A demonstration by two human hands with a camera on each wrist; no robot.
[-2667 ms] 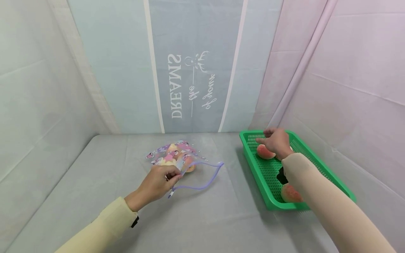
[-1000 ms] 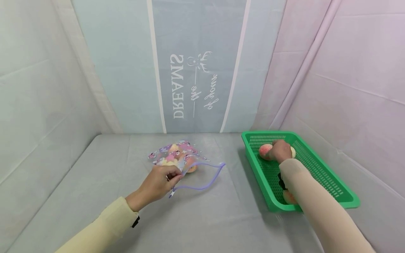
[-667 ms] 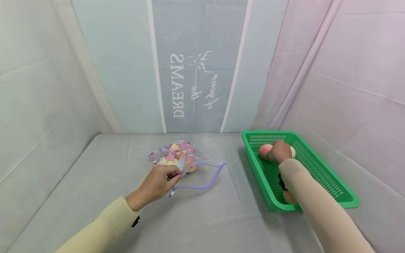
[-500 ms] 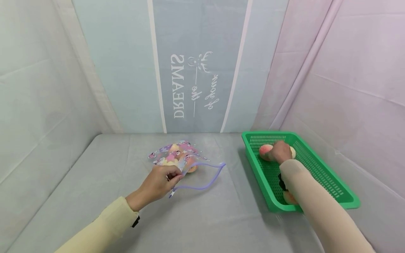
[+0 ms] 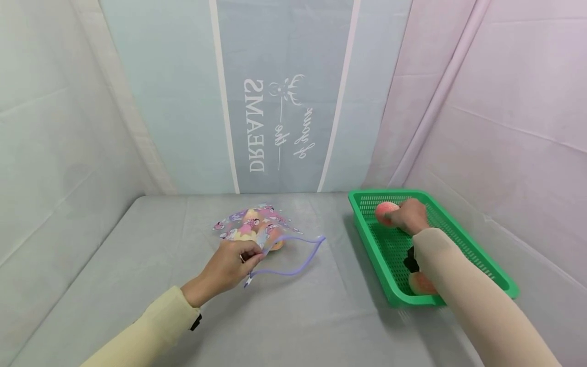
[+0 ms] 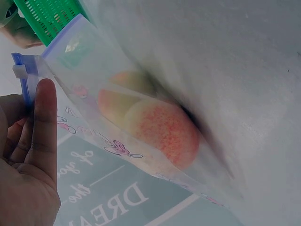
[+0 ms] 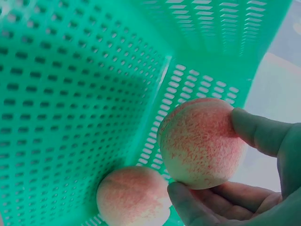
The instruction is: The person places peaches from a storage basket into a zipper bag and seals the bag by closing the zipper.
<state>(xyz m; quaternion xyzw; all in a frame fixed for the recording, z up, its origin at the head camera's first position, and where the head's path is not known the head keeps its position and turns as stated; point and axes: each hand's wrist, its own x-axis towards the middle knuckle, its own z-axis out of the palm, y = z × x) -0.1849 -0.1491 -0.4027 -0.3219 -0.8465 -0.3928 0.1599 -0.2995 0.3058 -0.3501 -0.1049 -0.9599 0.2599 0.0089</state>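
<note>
Peach (image 5: 385,211) was pinched in right grip (image 5: 410,216) at green basket's (image 5: 373,250) far end; slider bag (image 5: 270,229) was held by left grip (image 5: 231,262), well left of basket, purple zip rim (image 5: 293,273) basket-side.

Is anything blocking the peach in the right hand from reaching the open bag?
Just the green basket's left wall: the right hand holds the peach on its inner side, with the bag beyond. Past that wall, only grey tabletop shows.

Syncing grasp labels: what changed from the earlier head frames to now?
The right hand went down into the green basket, gripped a peach and has now raised it slightly. Unchanged: the left hand pinching the open bag, the basket's place.
</note>
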